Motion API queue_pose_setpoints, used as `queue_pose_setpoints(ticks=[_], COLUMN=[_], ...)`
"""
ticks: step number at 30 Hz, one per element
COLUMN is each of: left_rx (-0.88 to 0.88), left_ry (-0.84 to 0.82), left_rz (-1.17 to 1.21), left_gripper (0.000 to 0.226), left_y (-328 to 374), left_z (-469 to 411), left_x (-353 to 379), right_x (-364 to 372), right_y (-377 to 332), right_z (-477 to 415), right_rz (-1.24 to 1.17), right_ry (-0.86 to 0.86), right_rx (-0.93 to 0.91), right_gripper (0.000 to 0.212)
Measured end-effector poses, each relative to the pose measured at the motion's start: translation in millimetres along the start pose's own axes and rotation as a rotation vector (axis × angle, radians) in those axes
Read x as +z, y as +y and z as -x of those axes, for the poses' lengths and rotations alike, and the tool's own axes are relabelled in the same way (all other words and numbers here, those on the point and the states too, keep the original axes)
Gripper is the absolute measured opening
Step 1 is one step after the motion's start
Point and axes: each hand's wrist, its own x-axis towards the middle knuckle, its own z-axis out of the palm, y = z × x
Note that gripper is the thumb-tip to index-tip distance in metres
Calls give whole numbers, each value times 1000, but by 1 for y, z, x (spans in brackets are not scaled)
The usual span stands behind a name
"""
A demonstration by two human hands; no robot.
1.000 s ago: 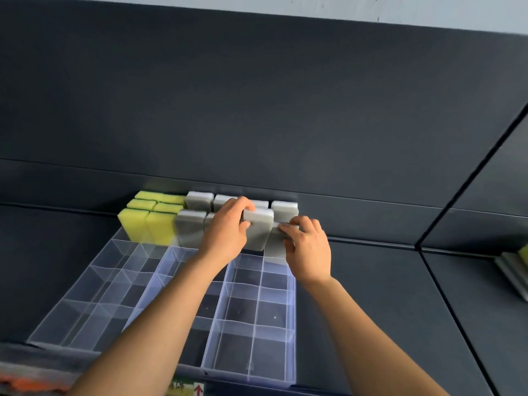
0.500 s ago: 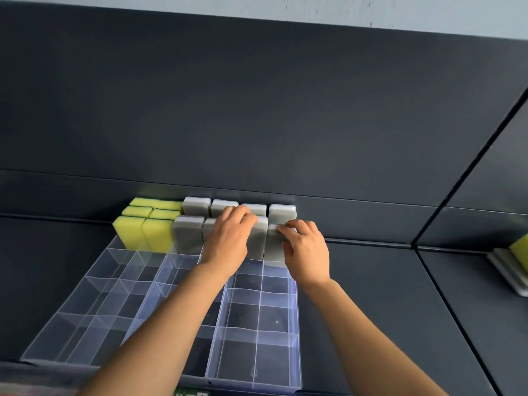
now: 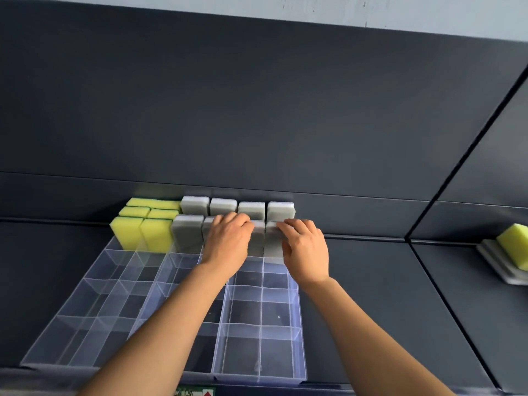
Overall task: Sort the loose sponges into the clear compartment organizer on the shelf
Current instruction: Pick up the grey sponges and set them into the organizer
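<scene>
Two rows at the upper end of the clear compartment organizer [image 3: 298,310] are full. Yellow sponges [image 3: 141,238] stand on edge at the left, and grey sponges [image 3: 251,210] run across to the right.

The left hand [image 3: 228,241] has its fingers curled over the top of the inner grey sponge [image 3: 258,238] in the nearer row. The right hand [image 3: 307,250] bends its fingers over the outer grey sponge [image 3: 273,242] just beside it, at that row's right end. Both grips look to be seating these two down into their cells.

The compartments toward the bottom of the frame hold nothing, so I'd put the job at well under halfway.

At the right edge of the frame, well apart from the organizer, a loose yellow sponge [image 3: 514,245] lies on what look like flat grey sponges [image 3: 494,261] on the dark shelf [image 3: 371,310]. Those are left to sort.

As for obstacles, only the person's own forearms cross the unfilled cells. The shelf's back panel [image 3: 257,110] stands close behind the far row.
</scene>
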Motion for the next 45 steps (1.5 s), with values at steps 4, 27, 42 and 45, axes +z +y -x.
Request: queue_pose_setpoints(ticks=[4, 27, 42, 45], left_rx=[-13, 206, 321, 333], left_ry=[17, -164, -177, -192], left_rz=[1, 71, 206, 239], left_gripper=[25, 34, 34, 39], left_y=[6, 230, 444, 475], left_z=[4, 10, -27, -50], left_x=[-6, 3, 24, 32], right_x=[-8, -157, -271, -283], right_y=[-2, 155, 312, 344], right_z=[6, 144, 220, 220], right_rz=[38, 237, 310, 338], right_ry=[-55, -332, -353, -331], right_rx=[22, 309, 487, 526], right_gripper=[45, 46, 50, 49])
